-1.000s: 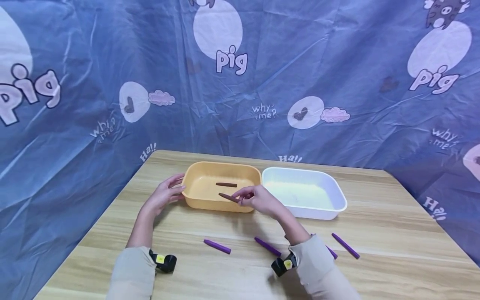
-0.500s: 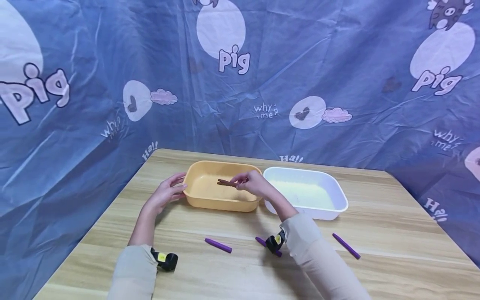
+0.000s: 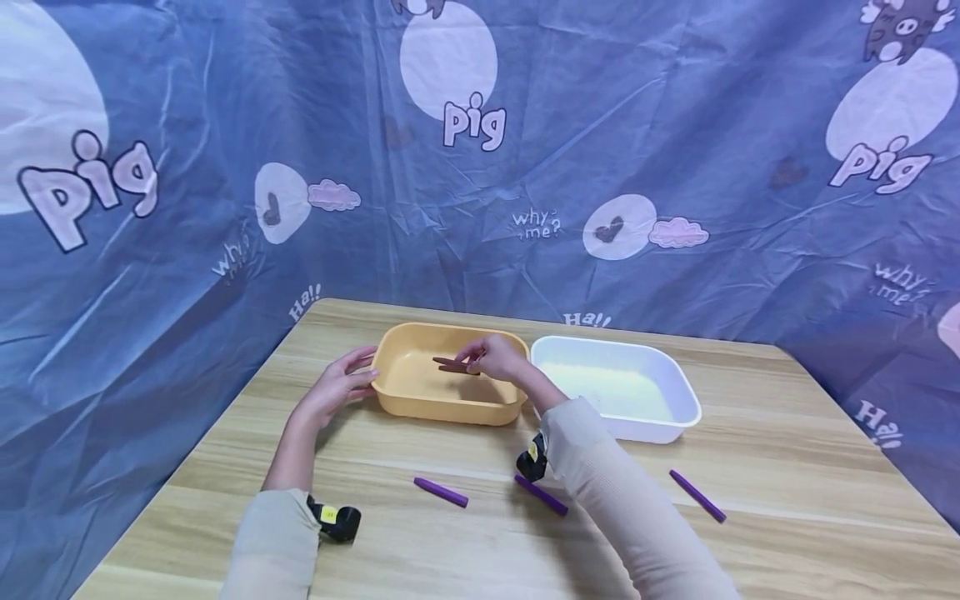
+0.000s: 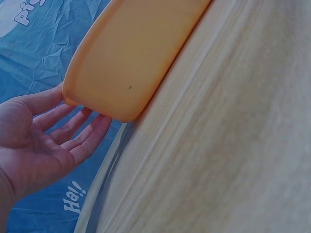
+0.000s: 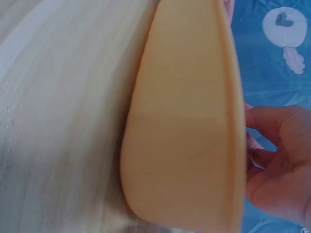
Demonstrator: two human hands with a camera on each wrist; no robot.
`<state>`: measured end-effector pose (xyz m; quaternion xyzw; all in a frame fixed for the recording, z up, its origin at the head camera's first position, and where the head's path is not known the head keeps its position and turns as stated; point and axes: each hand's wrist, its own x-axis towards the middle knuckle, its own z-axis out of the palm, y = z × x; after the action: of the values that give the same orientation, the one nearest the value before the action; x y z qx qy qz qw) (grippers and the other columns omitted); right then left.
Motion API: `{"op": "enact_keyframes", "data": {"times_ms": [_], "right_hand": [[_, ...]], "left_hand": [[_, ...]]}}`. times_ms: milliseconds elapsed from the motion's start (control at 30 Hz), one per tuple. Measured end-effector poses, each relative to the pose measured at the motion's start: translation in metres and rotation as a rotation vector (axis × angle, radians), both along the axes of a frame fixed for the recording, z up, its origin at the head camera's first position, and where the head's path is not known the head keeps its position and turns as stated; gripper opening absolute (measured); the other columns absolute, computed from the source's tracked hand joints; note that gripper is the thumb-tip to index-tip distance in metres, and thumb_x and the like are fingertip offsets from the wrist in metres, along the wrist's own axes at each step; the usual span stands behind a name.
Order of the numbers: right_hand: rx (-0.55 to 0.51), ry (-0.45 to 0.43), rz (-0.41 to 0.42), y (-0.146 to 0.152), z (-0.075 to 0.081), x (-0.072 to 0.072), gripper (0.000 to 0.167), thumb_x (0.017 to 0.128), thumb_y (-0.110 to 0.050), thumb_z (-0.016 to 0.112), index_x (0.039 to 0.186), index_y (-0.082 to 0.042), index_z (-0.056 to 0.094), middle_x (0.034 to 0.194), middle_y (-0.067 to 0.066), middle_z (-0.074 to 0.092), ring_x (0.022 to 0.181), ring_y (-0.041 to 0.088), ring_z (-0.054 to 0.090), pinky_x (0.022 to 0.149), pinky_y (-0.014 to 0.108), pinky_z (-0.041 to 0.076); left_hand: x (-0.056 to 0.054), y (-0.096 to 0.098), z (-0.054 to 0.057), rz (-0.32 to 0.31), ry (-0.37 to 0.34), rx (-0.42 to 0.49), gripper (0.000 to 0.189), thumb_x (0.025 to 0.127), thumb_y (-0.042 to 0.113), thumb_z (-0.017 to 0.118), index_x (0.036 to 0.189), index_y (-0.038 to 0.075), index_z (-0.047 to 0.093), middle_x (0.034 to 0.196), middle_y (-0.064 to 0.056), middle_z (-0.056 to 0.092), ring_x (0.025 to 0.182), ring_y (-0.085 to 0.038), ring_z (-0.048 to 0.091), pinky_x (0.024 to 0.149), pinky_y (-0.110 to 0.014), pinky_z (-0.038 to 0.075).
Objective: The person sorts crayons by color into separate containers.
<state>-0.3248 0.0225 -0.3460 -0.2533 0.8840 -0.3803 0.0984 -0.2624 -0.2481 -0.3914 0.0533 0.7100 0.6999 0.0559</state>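
In the head view my right hand [image 3: 492,357] reaches over the near wall of the orange bin [image 3: 442,408] and pinches a brown crayon [image 3: 447,362] by its right end. A second brown crayon [image 3: 456,371] lies on the bin floor, just below the held one in this view. At the bin's left end is my left hand [image 3: 342,387]; in the left wrist view its loosely extended fingers [image 4: 92,138] touch the outer end wall, thumb at the rim. From the right wrist, the bin's wall [image 5: 187,121] hides the fingertips and both crayons.
A white bin [image 3: 652,429] stands against the orange one's right side. Purple crayons lie on the wooden table: one at left [image 3: 441,492], one beside the right wrist camera [image 3: 542,495], one at right [image 3: 698,496]. A blue printed cloth [image 3: 465,208] hangs behind.
My right hand has moved from above the near rim farther into the orange bin, bringing its brown crayon close to the other one. My left hand stays at the bin's left end.
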Motion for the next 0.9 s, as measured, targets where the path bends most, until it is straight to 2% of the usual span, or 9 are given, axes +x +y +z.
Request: {"op": "enact_keyframes", "data": {"times_ms": [67,300,433,500,567,633,700,800,900], "right_hand": [[0.003,0.037,0.018,0.001,-0.006,-0.003,0.024,0.075,0.008,0.064,0.097,0.000,0.070,0.084,0.011,0.067,0.068,0.016,0.056,0.058,0.023,0.044],[0.060,0.196,0.116,0.007,-0.097,-0.088,0.030,0.063,0.005,0.065,0.084,-0.015,0.074,0.072,-0.002,0.064,0.066,0.013,0.055,0.058,0.025,0.043],[0.171,0.144,0.039,0.001,-0.102,-0.088,0.029,0.064,0.006,0.069,0.084,-0.013,0.074,0.074,0.000,0.065,0.069,0.017,0.056,0.064,0.030,0.046],[0.184,0.145,0.040,0.000,-0.109,-0.092,0.028,0.064,0.005,0.072,0.084,-0.015,0.074,0.073,-0.001,0.064,0.069,0.018,0.056,0.064,0.031,0.045],[0.142,0.198,0.072,0.002,-0.124,-0.102,0.029,0.063,0.004,0.072,0.082,-0.017,0.074,0.071,-0.003,0.063,0.066,0.015,0.053,0.060,0.028,0.043],[0.146,0.201,0.072,0.002,-0.121,-0.097,0.028,0.064,0.004,0.072,0.082,-0.018,0.074,0.071,-0.003,0.062,0.066,0.014,0.052,0.060,0.027,0.042],[0.139,0.202,0.050,0.001,-0.107,-0.083,0.027,0.064,0.005,0.071,0.082,-0.015,0.074,0.070,-0.002,0.062,0.066,0.015,0.052,0.061,0.027,0.042],[0.196,0.143,-0.021,-0.005,-0.062,-0.040,0.022,0.068,0.008,0.069,0.086,-0.006,0.073,0.072,0.004,0.061,0.069,0.018,0.053,0.066,0.030,0.044],[0.173,0.156,-0.039,-0.005,-0.042,-0.018,0.020,0.071,0.009,0.066,0.089,0.001,0.071,0.074,0.008,0.062,0.068,0.016,0.051,0.065,0.025,0.043]], "left_hand": [[0.000,0.000,0.000,0.001,-0.003,0.001,0.057,0.092,-0.003,0.045,0.142,-0.005,0.019,0.142,-0.028,0.024,0.119,-0.043,0.038,0.090,-0.040,0.043],[0.001,0.001,0.001,0.001,-0.004,0.001,0.057,0.093,-0.002,0.046,0.143,-0.005,0.019,0.142,-0.028,0.024,0.119,-0.042,0.038,0.091,-0.040,0.043],[0.000,0.001,0.001,-0.002,-0.001,0.005,0.058,0.093,-0.001,0.047,0.143,-0.004,0.018,0.142,-0.028,0.024,0.120,-0.042,0.038,0.091,-0.040,0.042],[0.000,0.000,0.001,-0.001,-0.002,0.007,0.058,0.093,0.000,0.047,0.143,-0.004,0.018,0.142,-0.028,0.024,0.120,-0.042,0.038,0.091,-0.040,0.042],[-0.001,0.001,0.001,-0.002,-0.002,0.007,0.058,0.093,0.000,0.047,0.143,-0.004,0.019,0.142,-0.028,0.024,0.120,-0.042,0.038,0.091,-0.040,0.042],[-0.001,0.001,0.001,-0.001,-0.003,0.006,0.058,0.093,0.000,0.048,0.143,-0.004,0.018,0.143,-0.027,0.024,0.120,-0.042,0.037,0.091,-0.040,0.042],[-0.001,0.001,0.000,0.002,-0.006,0.005,0.058,0.093,0.000,0.048,0.143,-0.004,0.019,0.143,-0.027,0.024,0.120,-0.042,0.037,0.091,-0.040,0.042],[-0.002,0.001,0.000,0.004,-0.006,0.003,0.058,0.093,0.000,0.048,0.143,-0.004,0.018,0.143,-0.027,0.024,0.120,-0.041,0.038,0.091,-0.040,0.043],[-0.002,0.001,-0.001,0.002,-0.004,0.003,0.058,0.093,0.000,0.048,0.143,-0.004,0.018,0.142,-0.028,0.024,0.120,-0.042,0.038,0.091,-0.040,0.043]]}}
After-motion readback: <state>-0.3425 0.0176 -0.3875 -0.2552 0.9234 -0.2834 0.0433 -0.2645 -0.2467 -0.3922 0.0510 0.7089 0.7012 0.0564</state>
